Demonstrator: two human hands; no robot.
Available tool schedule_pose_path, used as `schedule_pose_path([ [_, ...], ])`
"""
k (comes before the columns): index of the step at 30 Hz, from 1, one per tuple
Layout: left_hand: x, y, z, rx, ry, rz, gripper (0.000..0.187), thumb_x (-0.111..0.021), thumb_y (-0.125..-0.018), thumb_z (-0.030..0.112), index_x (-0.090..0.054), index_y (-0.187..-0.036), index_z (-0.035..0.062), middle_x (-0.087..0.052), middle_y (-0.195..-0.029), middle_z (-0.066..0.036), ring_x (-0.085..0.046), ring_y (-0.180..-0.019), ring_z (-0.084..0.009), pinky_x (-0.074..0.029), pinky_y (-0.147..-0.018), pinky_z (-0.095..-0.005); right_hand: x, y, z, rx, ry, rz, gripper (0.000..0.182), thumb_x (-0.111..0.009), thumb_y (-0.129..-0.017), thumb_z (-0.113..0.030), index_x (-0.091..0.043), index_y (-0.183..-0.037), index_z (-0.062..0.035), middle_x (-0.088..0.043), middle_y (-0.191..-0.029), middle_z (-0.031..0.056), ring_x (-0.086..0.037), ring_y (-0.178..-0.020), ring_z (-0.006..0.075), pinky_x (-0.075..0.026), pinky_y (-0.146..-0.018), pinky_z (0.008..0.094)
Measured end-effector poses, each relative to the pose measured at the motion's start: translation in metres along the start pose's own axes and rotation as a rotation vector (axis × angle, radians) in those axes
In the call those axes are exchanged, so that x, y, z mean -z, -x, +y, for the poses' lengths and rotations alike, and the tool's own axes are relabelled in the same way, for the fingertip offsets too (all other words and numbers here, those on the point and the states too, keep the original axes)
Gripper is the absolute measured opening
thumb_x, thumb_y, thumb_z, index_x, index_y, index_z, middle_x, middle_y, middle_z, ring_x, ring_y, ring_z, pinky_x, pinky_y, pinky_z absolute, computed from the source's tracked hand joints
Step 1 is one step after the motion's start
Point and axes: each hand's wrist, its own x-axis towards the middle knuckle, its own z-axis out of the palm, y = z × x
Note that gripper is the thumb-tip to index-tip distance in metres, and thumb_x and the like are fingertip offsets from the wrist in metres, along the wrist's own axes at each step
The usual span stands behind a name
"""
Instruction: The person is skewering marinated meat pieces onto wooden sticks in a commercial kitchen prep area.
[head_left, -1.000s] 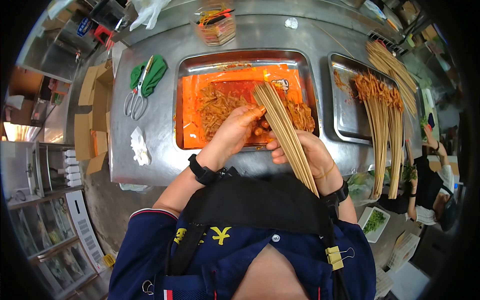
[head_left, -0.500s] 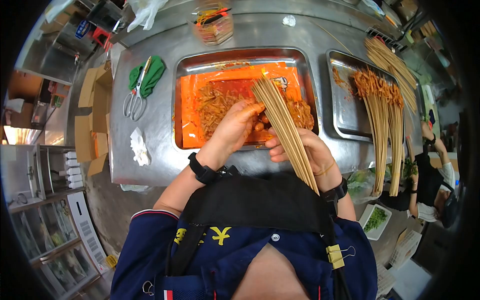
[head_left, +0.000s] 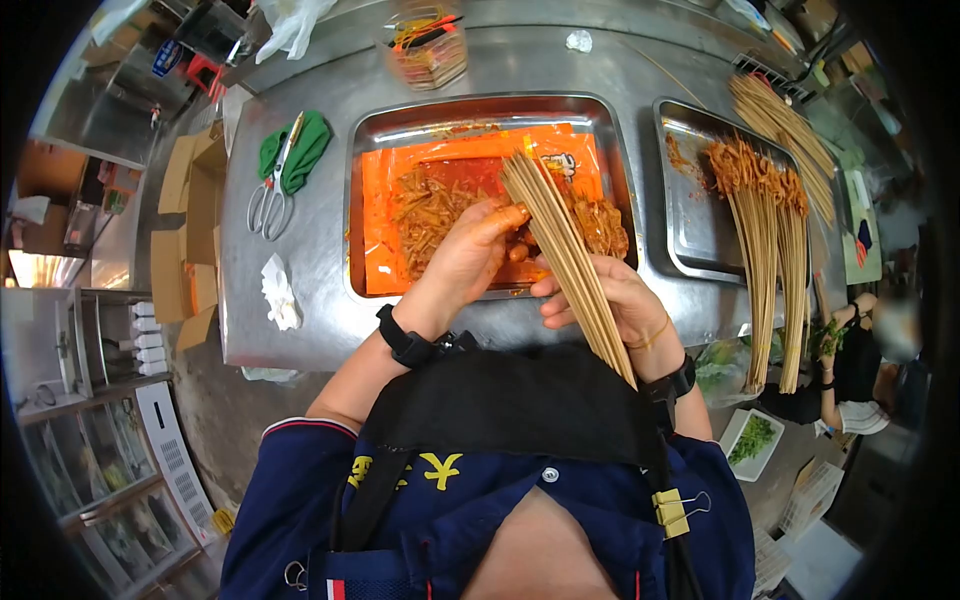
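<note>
A thick bundle of bamboo skewers slants over the near side of a steel tray. My right hand is around the bundle's lower part, its fingers showing on the left side. My left hand, thumb orange with sauce, closes against the upper part of the skewers; some of its fingertips are hidden. Under the hands lies an opened orange packet with shredded food in red oil. Small round brown pieces show between the hands, and more sauced food sits right of the bundle.
At right, a second tray holds loaded skewers, their sticks overhanging the table edge. Loose skewers lie behind it. Scissors rest by a green cloth. A clear container stands behind. Another person is at far right.
The skewer bundle's top has tilted slightly left and down, with both hands staying around it. The person at far right has bent lower.
</note>
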Motion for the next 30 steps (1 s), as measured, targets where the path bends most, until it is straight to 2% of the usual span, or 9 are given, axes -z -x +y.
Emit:
schedule_pose_path([
  [3,-0.003,-0.001,0.001,0.012,0.019,0.022,0.022,-0.054,-0.087,0.021,-0.058,-0.099,0.0028,-0.060,-0.086,-0.003,-0.051,-0.072,-0.0094,-0.039,-0.059,-0.0224,0.000,0.000,0.000,-0.008,0.002,0.020,0.043,-0.050,-0.089,-0.016,-0.042,-0.125,0.0057,-0.057,-0.110,0.0207,-0.063,-0.093,0.0273,-0.054,-0.078,0.0391],
  [6,-0.013,0.003,0.003,-0.001,0.094,0.143,0.021,-0.054,-0.087,0.021,-0.059,-0.097,0.0030,-0.060,-0.085,-0.003,-0.051,-0.070,-0.0090,-0.039,-0.059,-0.0221,0.001,-0.001,0.001,-0.034,0.029,0.047,0.039,-0.050,-0.090,-0.017,-0.044,-0.123,0.0049,-0.057,-0.110,0.0200,-0.064,-0.091,0.0264,-0.056,-0.075,0.0373],
  [9,-0.005,0.001,0.001,0.013,0.063,0.031,0.021,-0.055,-0.087,0.021,-0.059,-0.098,0.0035,-0.059,-0.085,-0.002,-0.050,-0.069,-0.0085,-0.038,-0.057,-0.0220,0.001,0.001,0.001,-0.046,0.050,0.070,0.037,-0.050,-0.091,-0.017,-0.046,-0.120,0.0045,-0.058,-0.110,0.0192,-0.064,-0.089,0.0254,-0.057,-0.072,0.0360],
  [12,0.004,-0.001,-0.001,0.060,0.099,-0.019,0.024,-0.059,-0.086,0.020,-0.056,-0.104,0.0057,-0.060,-0.096,-0.003,-0.054,-0.082,-0.0112,-0.040,-0.060,-0.0242,0.000,0.000,0.000,-0.054,0.058,0.070,0.036,-0.051,-0.091,-0.017,-0.046,-0.119,0.0047,-0.058,-0.109,0.0188,-0.064,-0.089,0.0246,-0.057,-0.071,0.0352],
  [30,-0.001,0.000,-0.005,0.080,0.052,0.048,0.031,-0.062,-0.085,0.027,-0.056,-0.108,0.0077,-0.060,-0.096,-0.001,-0.055,-0.084,-0.0096,-0.041,-0.062,-0.0222,-0.001,0.000,0.002,-0.088,0.028,0.045,0.037,-0.052,-0.089,-0.015,-0.046,-0.121,0.0039,-0.058,-0.107,0.0197,-0.064,-0.084,0.0228,-0.058,-0.067,0.0333],
])
